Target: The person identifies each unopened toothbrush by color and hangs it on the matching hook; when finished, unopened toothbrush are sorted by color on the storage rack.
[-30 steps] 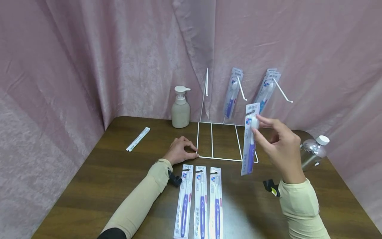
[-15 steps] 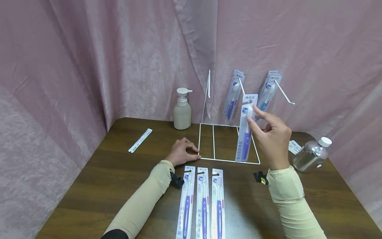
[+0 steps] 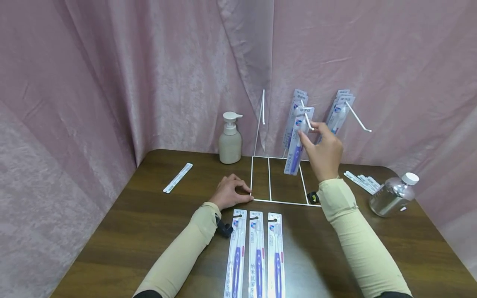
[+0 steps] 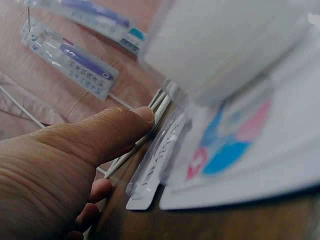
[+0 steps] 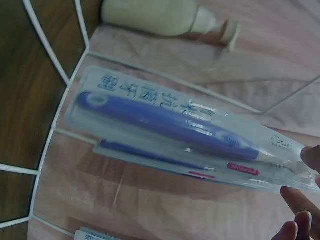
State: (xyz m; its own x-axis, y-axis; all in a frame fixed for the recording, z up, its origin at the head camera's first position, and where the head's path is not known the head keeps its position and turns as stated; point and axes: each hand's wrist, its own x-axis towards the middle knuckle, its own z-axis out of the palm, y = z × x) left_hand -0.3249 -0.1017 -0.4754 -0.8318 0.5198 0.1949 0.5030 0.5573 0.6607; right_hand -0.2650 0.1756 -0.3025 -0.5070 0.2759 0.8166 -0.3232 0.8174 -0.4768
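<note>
My right hand (image 3: 325, 154) pinches a packaged purple toothbrush (image 3: 295, 154) by the upper part of its blister card. The middle hook's white tip (image 3: 309, 122) shows in front of the card's top, at the hanging slot. Behind it on the same hook hang other packaged toothbrushes (image 3: 289, 124). At the front left corner of the white wire rack (image 3: 270, 179), my left hand (image 3: 232, 193) pinches the base wire between thumb and fingers. Three packaged purple toothbrushes (image 3: 257, 258) lie side by side on the table, close to my left wrist.
The left hook (image 3: 263, 108) is bare; several packs (image 3: 340, 116) hang on the right one. A pump bottle (image 3: 230, 142) stands behind my left hand. A clear bottle (image 3: 391, 196) leans at right beside white strips (image 3: 361, 182). One strip (image 3: 177, 178) lies at left.
My right hand has carried the toothbrush pack back and to the left, from in front of the rack up to the middle hook. My left hand stays on the rack's corner.
</note>
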